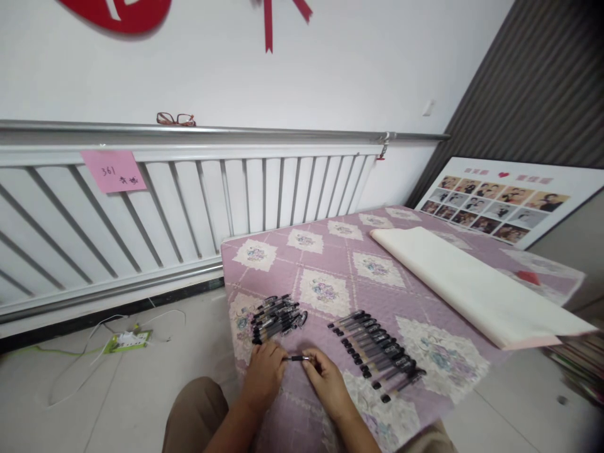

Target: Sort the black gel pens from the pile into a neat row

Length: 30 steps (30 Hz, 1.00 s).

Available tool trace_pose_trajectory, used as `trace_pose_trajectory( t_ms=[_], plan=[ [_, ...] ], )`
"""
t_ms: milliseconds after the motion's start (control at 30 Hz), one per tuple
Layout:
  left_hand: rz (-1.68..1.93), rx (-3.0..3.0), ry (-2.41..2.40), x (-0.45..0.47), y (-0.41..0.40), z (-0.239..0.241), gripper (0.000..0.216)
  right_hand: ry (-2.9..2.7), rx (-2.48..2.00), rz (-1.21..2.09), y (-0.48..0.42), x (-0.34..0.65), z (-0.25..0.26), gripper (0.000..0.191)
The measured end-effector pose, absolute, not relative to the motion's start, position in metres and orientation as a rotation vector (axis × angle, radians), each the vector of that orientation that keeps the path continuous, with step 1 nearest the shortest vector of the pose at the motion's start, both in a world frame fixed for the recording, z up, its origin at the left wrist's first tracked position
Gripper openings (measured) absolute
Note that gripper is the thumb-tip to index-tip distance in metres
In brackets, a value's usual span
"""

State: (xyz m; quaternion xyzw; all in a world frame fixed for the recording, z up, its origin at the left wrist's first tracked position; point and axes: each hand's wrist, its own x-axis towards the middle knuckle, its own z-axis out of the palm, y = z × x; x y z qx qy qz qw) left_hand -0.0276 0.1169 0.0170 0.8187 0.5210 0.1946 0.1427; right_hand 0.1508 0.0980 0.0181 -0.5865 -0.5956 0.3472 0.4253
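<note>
While left hand point(265, 372) and right hand point(324, 377) pinch opposite ends, slim dark pen point(296, 358) runs between them over textured purple floral cloth point(330, 250).

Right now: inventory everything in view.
Cloth-covered table: 1, mauve, centre
Plastic pen: 1, black, over table
Heaped pens: many, black-clear, table's left
Rowed pens: about twelve, black-clear, table's front
Folded sheet: 1, cream, table's right
Photo board: 1, white, right
Ribbed radiator: 1, white, background
Metal pipe: 1, grey, above radiator
Glasses: 1 pair, brown-red, on pipe
Paper note: 1, pink, on radiator
Power strip: 1, white-green, lower left
Wall decorations: at least two, red, top
Trousered legs: 2, brown, bottom
Left hand, right hand: 1 each, bare, holding pen
</note>
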Motion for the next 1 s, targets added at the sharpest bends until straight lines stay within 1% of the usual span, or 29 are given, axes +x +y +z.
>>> trace_pose_trajectory(
  t_ms=[200, 300, 367, 467, 567, 767, 867, 1000],
  plan=[
    [0.588, 2.353, 1.497, -0.0275, 0.1173, 0.0161, 0.015, -1.543, -1.478, 0.839, 0.0982, 0.1509, 0.0210, 0.030],
    [0.601, 2.359, 1.505, -0.0275, 0.1174, 0.0136, 0.016, -1.485, -1.467, 0.858, 0.0989, 0.1502, 0.0180, 0.025],
    [0.606, 2.364, 1.502, -0.0276, 0.1173, 0.0125, 0.016, -1.466, -1.462, 0.879, 0.0991, 0.1505, 0.0170, 0.026],
    [0.604, 2.364, 1.498, -0.0277, 0.1173, 0.0125, 0.015, -1.520, -1.457, 0.869, 0.0988, 0.1516, 0.0186, 0.023],
    [0.602, 2.361, 1.494, -0.0276, 0.1173, 0.0141, 0.014, -1.551, -1.476, 0.838, 0.0983, 0.1521, 0.0211, 0.025],
    [0.609, 2.351, 1.502, -0.0274, 0.1173, 0.0157, 0.017, -1.529, -1.461, 0.874, 0.0999, 0.1519, 0.0200, 0.022],
    [0.617, 2.350, 1.494, -0.0274, 0.1178, 0.0143, 0.015, -1.562, -1.478, 0.848, 0.1004, 0.1520, 0.0198, 0.029],
    [0.613, 2.351, 1.495, -0.0271, 0.1185, 0.0136, 0.015, -1.521, -1.476, 0.851, 0.1001, 0.1522, 0.0200, 0.025]
  ],
)
